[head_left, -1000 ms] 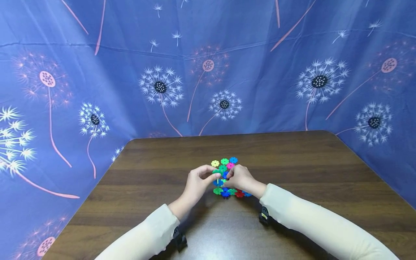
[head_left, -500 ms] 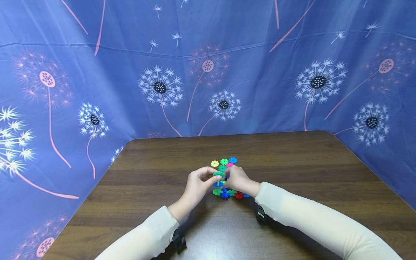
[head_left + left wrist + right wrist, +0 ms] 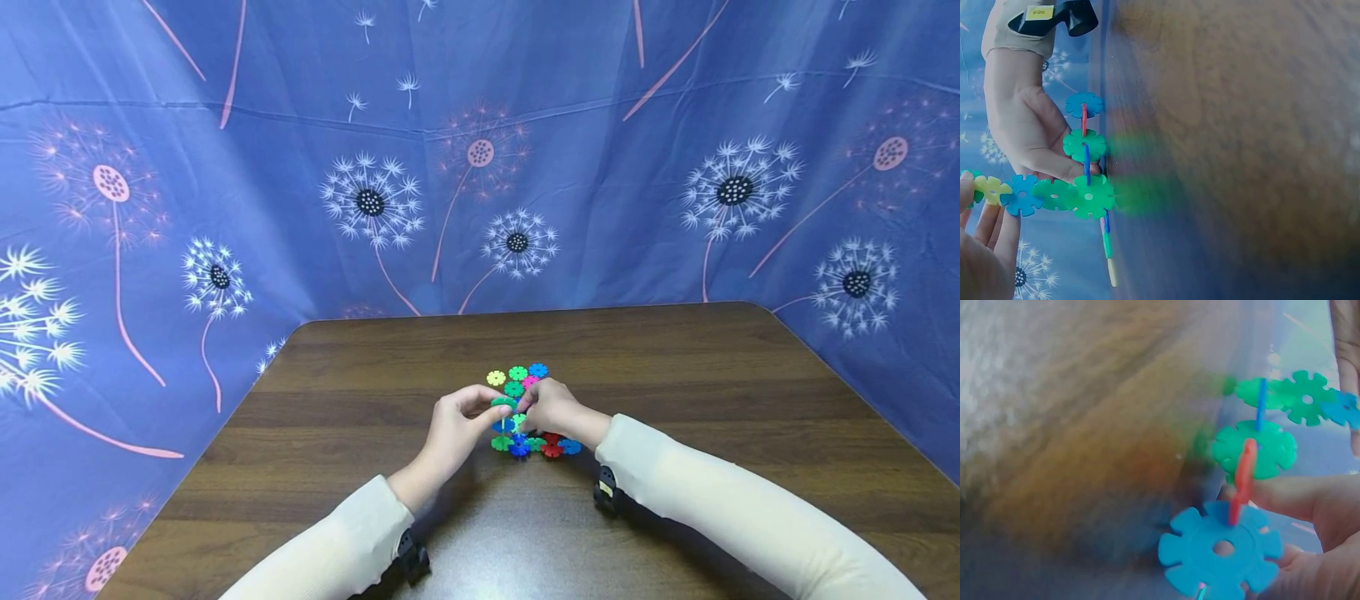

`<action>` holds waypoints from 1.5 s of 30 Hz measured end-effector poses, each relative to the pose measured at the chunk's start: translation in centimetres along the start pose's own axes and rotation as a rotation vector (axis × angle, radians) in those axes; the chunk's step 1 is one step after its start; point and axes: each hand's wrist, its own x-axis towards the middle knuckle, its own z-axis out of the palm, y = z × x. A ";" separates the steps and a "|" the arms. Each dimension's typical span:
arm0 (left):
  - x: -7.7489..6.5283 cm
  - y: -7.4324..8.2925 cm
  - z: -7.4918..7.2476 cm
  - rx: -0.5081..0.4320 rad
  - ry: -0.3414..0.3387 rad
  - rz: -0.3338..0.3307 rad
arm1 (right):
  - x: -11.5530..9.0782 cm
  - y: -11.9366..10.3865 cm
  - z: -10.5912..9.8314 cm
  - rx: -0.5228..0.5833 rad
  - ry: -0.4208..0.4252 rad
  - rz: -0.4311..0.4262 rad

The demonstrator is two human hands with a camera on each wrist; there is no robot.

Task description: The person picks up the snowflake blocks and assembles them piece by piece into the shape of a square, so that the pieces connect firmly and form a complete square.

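Flower-shaped interlocking plastic discs are joined into an upright structure on the table. My left hand [image 3: 453, 429] pinches the green disc [image 3: 503, 403] at the top of its near-left column, between thumb and fingers. Below that disc come a blue disc and the front row, with a dark blue disc [image 3: 519, 446] and a red disc [image 3: 552, 447]. My right hand [image 3: 561, 414] reaches in behind this row, thumb and forefinger curled at the inner discs beside a light green disc [image 3: 518, 422]. Its fingertips are partly hidden. In the right wrist view a blue disc [image 3: 1194, 553] stands nearest.
A yellow disc [image 3: 496, 377], a green disc [image 3: 518, 372], a blue disc [image 3: 537, 369] and a pink disc [image 3: 530, 382] show behind the hands. The brown wooden table [image 3: 375, 358] ends at a blue dandelion-print cloth [image 3: 600, 167].
My left hand and its green disc have come down slightly. The right hand has shifted a little left, then partly back, and more of the light green disc shows.
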 end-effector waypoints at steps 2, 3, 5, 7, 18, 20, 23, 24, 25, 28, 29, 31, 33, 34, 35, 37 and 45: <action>0.0 0.0 0.0 0.006 0.008 0.005 | 0.0 0.1 -0.3 0.066 -0.016 0.012; -0.1 0.0 0.0 0.009 0.012 0.007 | 0.0 0.1 -0.5 0.100 -0.026 0.012; -0.1 0.0 0.0 0.022 0.024 0.014 | -0.1 0.1 -0.9 0.190 -0.065 0.023; -0.2 0.0 0.0 0.031 0.035 0.025 | -0.1 0.1 -1.4 0.271 -0.106 0.041; -0.3 -0.2 0.0 0.067 0.067 0.080 | -2.2 0.1 -4.4 0.548 -0.291 0.016; -0.2 -0.2 -0.1 0.084 0.065 0.098 | -2.7 -0.1 -4.8 0.583 -0.313 0.017; -0.1 -0.1 -0.2 0.089 0.065 0.112 | -3.3 -0.5 -5.0 0.631 -0.333 0.016; -0.1 -0.1 -0.2 0.090 0.065 0.113 | -3.5 -0.6 -5.0 0.640 -0.340 0.017; -0.1 -0.1 -0.2 0.089 0.065 0.110 | -3.7 -0.8 -5.1 0.648 -0.345 0.017; -0.1 -0.1 -0.2 0.074 0.064 0.100 | -4.1 -1.2 -5.1 0.662 -0.350 0.021; -0.1 -0.1 -0.2 0.070 0.063 0.097 | -4.3 -1.3 -5.1 0.664 -0.349 0.023; -0.1 -0.2 -0.2 0.074 0.063 0.092 | -4.4 -1.5 -5.1 0.672 -0.344 0.028; -0.1 -0.3 -0.2 0.086 0.064 0.085 | -4.5 -1.6 -5.1 0.677 -0.337 0.029; -0.1 -0.3 -0.1 0.092 0.065 0.082 | -4.5 -1.6 -5.0 0.680 -0.337 0.030; -0.2 -0.3 -0.1 0.100 0.067 0.080 | -4.5 -1.6 -5.0 0.683 -0.337 0.029; -0.2 -0.1 0.0 0.110 0.073 0.075 | -4.6 -1.7 -4.9 0.682 -0.342 0.025; -1.3 3.5 0.0 0.117 0.059 0.058 | -4.9 -1.9 -4.3 0.677 -0.341 0.032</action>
